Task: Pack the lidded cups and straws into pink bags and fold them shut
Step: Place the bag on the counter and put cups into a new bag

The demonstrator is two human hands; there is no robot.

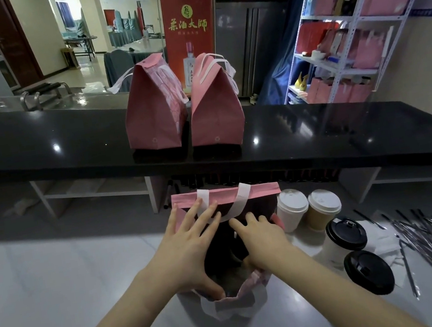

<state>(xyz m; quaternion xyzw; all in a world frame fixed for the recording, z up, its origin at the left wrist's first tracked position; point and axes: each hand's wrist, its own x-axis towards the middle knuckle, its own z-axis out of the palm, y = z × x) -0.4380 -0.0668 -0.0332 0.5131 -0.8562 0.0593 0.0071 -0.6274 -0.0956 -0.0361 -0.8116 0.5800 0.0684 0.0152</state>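
Both my hands lay spread on the open pink bag [222, 247], left hand [191, 249] flat by its white handle [232, 203], right hand [264, 243] over the mouth, gripping nothing.

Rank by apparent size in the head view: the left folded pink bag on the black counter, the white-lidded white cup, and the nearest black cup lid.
1. Left folded pink bag, clearly largest, though farthest.
2 and 3. Nearest black cup lid and white-lidded white cup look alike; the lid is nearer the camera, so I leave them unranked.
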